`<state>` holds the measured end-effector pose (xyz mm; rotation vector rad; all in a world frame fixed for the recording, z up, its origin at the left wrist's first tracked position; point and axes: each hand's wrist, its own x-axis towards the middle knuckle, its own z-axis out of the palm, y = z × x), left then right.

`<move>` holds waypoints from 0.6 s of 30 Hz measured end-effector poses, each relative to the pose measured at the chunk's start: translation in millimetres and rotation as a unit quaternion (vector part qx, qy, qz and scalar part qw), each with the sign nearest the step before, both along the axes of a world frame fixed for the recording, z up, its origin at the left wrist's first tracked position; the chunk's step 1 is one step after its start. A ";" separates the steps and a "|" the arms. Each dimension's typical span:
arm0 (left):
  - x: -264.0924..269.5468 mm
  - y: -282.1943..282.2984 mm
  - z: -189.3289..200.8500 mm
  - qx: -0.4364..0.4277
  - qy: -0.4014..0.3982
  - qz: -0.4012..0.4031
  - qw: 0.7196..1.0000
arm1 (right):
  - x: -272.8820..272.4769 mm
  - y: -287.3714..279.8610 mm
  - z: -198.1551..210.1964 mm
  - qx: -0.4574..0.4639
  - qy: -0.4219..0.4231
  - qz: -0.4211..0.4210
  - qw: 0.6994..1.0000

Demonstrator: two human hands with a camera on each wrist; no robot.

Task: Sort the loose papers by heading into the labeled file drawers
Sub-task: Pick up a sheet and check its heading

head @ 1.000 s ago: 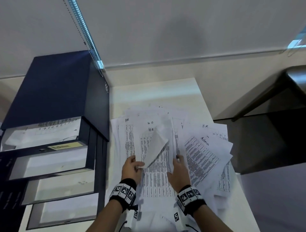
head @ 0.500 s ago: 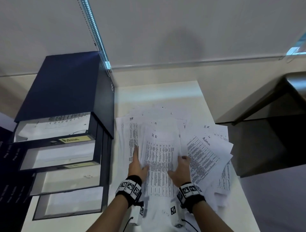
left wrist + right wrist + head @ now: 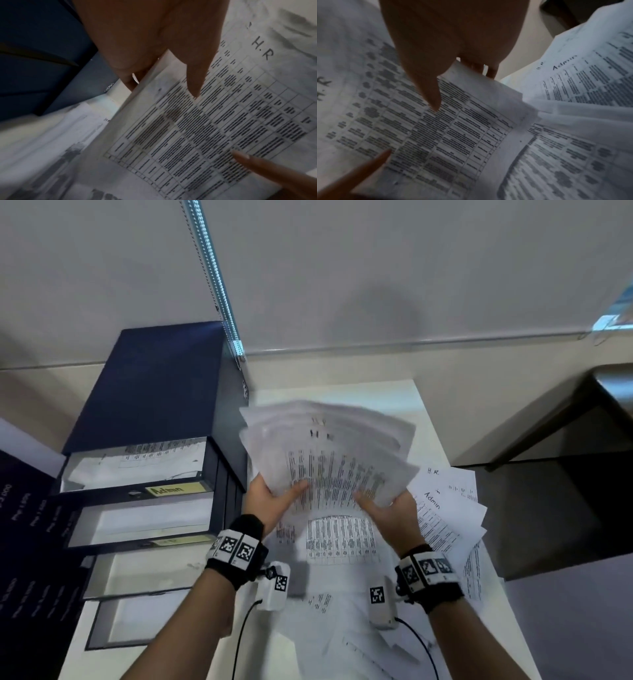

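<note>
HR sheaf (image 3: 329,453) lifted clear of the table (image 3: 359,395), right of the file drawers (image 3: 144,508).

Pinched at both lower corners, left hand (image 3: 274,501) and right hand (image 3: 390,511), thumbs on top. Loose papers (image 3: 445,515), one headed Admin, spread beneath and right of the drawers.

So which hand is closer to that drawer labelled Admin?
Left. The left hand grips the lifted papers just beside the Admin drawer; the right hand grips their far edge.
</note>
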<state>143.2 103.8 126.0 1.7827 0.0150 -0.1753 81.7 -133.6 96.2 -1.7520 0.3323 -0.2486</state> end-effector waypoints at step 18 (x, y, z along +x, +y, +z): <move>-50.1 102.0 90.5 -0.003 -0.070 0.107 0.992 | -13.7 93.9 108.8 -0.029 -0.032 0.188 0.981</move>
